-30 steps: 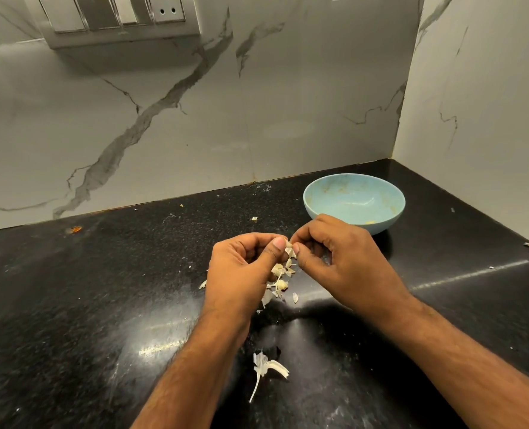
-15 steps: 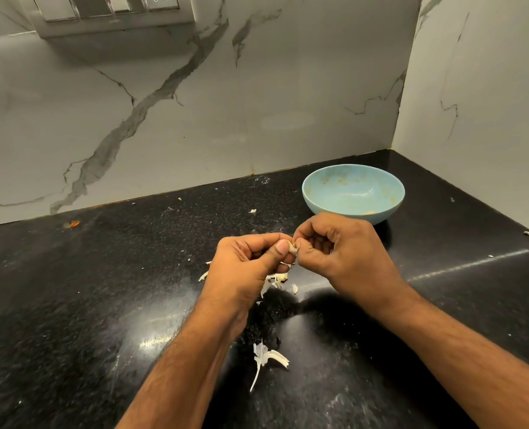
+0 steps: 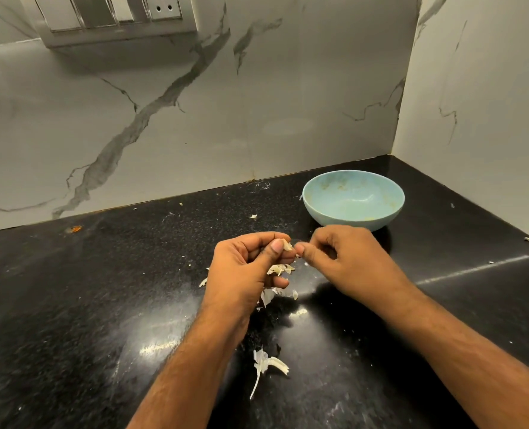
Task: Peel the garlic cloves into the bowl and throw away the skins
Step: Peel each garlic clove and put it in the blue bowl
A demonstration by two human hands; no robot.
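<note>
My left hand [image 3: 244, 264] pinches a small garlic clove [image 3: 286, 244] between thumb and fingers, just above the black counter. My right hand [image 3: 340, 258] is right beside it, thumb and forefinger pinched at the clove's tip, on a bit of skin too small to make out. Under the hands lies a scatter of pale garlic skins [image 3: 280, 269]. A light blue bowl [image 3: 353, 201] stands just behind my right hand; I see no cloves inside, only faint yellowish smears.
A larger white skin with a stem [image 3: 266, 365] lies on the black counter [image 3: 102, 305] near my left forearm. Marble walls close the back and right side, meeting in a corner behind the bowl. A switch panel [image 3: 114, 17] hangs on the back wall.
The hands have stayed together at the clove, with the right fingers drawing slightly apart from the left thumb. The view has shifted a little as my head moved.
</note>
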